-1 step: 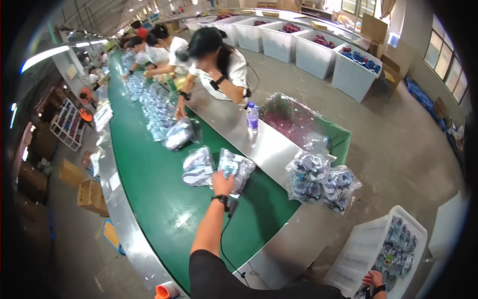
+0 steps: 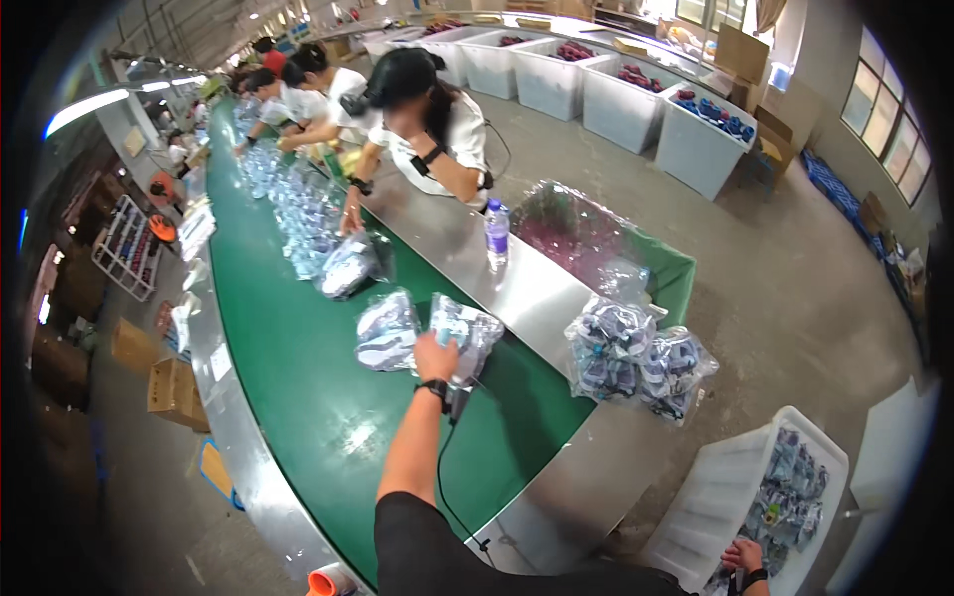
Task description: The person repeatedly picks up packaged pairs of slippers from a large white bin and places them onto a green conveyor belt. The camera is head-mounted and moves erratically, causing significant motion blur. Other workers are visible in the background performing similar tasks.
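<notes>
My left hand (image 2: 435,355) reaches over the green conveyor belt and has its fingers closed on the near edge of a clear plastic bag of grey shoes (image 2: 469,330). Just left of it lies a second bag of grey-and-white shoes (image 2: 387,333). Low at the right, my right hand (image 2: 742,554) is at the white bin (image 2: 708,497) of bagged shoes, its fingers curled; what they hold, if anything, is too small to make out. More bagged shoes (image 2: 636,350) are heaped on the metal table end.
Across the belt (image 2: 328,407) a co-worker (image 2: 432,129) touches another shoe bag (image 2: 348,266). A water bottle (image 2: 497,230) stands on the metal ledge. Beside it is a green-sided container (image 2: 678,288) lined with plastic. Large white bins (image 2: 704,149) line the back. A cable (image 2: 447,487) hangs from my left wrist.
The whole view has shifted slightly, so things sit a little further left. Both hands keep their places by the shoe bag and the bin.
</notes>
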A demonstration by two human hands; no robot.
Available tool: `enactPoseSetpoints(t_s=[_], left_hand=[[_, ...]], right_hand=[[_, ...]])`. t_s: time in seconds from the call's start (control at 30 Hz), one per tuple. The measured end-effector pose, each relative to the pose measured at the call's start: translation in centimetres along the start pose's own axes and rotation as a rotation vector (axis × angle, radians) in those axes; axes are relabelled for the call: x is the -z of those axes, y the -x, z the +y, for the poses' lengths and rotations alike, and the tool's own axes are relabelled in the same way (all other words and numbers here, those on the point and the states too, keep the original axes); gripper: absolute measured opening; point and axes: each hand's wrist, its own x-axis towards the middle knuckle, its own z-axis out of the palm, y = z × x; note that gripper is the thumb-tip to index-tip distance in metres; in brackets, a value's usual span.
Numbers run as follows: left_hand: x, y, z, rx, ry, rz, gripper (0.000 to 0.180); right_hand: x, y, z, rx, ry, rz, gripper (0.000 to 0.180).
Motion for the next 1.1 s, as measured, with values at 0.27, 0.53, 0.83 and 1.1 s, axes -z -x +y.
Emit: enactPoseSetpoints(t_s=[0.27, 0.53, 0.83, 1.1], left_hand=[[-5.2, -4.8, -4.3, 0.352, 0.015, -0.189, 0.084], [-5.3, 8.6, -1.3, 0.230, 0.675, -0.015, 0.080], [3.9, 16.4, -2.9, -0.262, 0.647, -0.338, 0.030], [5.8, -6.7, -11.2, -0.520, -0.228, 0.176, 0.080]], right_hand=[[1.2, 5.0, 0.4, -0.071, 0.068, 0.020, 0.025], [-5.0, 7.0, -3.4, -0.017, 0.256, -0.024, 0.030], [-13.9, 7.7, -8.2, 0.066, 0.279, -0.178, 0.037], [-22.4, 9.3, -13.2, 0.141, 0.464, -0.172, 0.037]])
